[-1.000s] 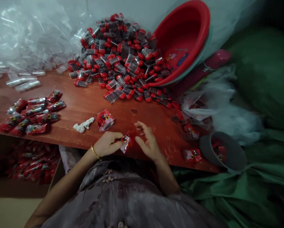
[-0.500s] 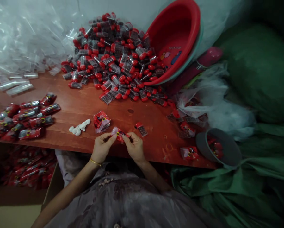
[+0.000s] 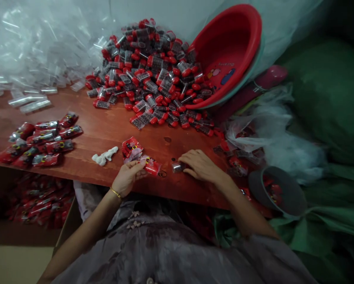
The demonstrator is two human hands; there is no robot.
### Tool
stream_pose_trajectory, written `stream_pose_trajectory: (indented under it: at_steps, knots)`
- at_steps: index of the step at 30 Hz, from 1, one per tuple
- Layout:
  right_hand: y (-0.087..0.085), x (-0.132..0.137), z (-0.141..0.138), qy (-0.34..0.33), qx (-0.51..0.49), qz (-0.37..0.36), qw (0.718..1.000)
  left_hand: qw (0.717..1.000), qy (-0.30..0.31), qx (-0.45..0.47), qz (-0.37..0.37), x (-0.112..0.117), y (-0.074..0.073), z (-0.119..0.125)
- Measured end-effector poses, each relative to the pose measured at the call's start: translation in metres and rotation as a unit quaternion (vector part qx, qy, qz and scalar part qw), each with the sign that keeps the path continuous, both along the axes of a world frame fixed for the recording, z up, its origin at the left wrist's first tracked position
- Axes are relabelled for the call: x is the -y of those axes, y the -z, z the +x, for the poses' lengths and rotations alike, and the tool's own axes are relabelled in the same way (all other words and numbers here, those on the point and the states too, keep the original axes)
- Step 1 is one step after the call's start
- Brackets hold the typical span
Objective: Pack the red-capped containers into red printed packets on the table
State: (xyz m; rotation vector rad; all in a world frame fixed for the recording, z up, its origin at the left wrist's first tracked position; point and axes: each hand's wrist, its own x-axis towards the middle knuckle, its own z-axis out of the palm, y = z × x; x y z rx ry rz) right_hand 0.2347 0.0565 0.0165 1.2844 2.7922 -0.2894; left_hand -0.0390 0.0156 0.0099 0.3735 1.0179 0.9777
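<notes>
My left hand (image 3: 129,176), with a gold bracelet at the wrist, pinches a red printed plastic wrapper (image 3: 151,165) between thumb and fingers at its left end. To the right, the fingers of my right hand (image 3: 199,165) close around a small clear container (image 3: 177,167) low over the table; its clear end points left and the rest is hidden under the fingers. A stack of similar red wrappers (image 3: 131,146) lies just behind my left hand. Left of that stack is a crumpled white scrap (image 3: 105,156).
A big heap of red-capped clear containers (image 3: 153,75) leans against a tilted red basin (image 3: 255,35). Several filled red packets (image 3: 43,138) lie at left, above a box of more packets (image 3: 43,201). A grey bin (image 3: 258,189) and plastic bags (image 3: 283,138) stand at right.
Both hands held the wrapper together before. My right hand has let go of it and moved right onto the small container, which has turned. The whole view has shifted slightly.
</notes>
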Motion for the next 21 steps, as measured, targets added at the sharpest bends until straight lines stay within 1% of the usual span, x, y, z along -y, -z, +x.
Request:
stream_pose_trajectory:
  at_steps: [2, 3, 4, 5, 7, 9, 10, 12, 16, 21]
  knots:
    - [0.006, 0.009, 0.001, 0.085, -0.034, -0.004, 0.996, 1.000, -0.003, -0.002, -0.001, 0.000, 0.001, -0.001]
    - [0.010, 0.015, -0.001, 0.138, -0.066, -0.011, 0.988, 1.000, -0.008, -0.005, 0.000, 0.001, 0.001, -0.001]
    - [0.013, 0.022, -0.004, 0.194, -0.112, -0.019, 0.974, 1.000, -0.017, -0.011, 0.002, 0.001, 0.001, -0.001]
    - [0.016, 0.031, -0.009, 0.244, -0.169, -0.027, 0.955, 0.999, -0.029, -0.018, 0.004, 0.001, 0.001, 0.000]
    - [0.019, 0.051, -0.023, 0.315, -0.297, -0.034, 0.901, 0.998, -0.056, -0.032, 0.006, 0.001, 0.001, 0.002]
    - [0.019, 0.069, -0.041, 0.338, -0.394, -0.036, 0.854, 0.997, -0.071, -0.039, 0.006, 0.002, 0.001, 0.006]
    - [0.019, 0.077, -0.050, 0.344, -0.424, -0.030, 0.837, 0.997, -0.072, -0.041, 0.006, 0.002, 0.000, 0.008]
    - [0.019, 0.088, -0.065, 0.355, -0.455, -0.017, 0.817, 0.997, -0.071, -0.044, 0.007, 0.002, 0.000, 0.011]
    - [0.024, 0.095, -0.082, 0.377, -0.472, -0.020, 0.797, 0.995, -0.084, -0.050, 0.007, 0.003, 0.000, 0.014]
    - [0.024, 0.095, -0.089, 0.380, -0.488, -0.035, 0.785, 0.996, -0.076, -0.048, 0.016, 0.007, 0.000, 0.016]
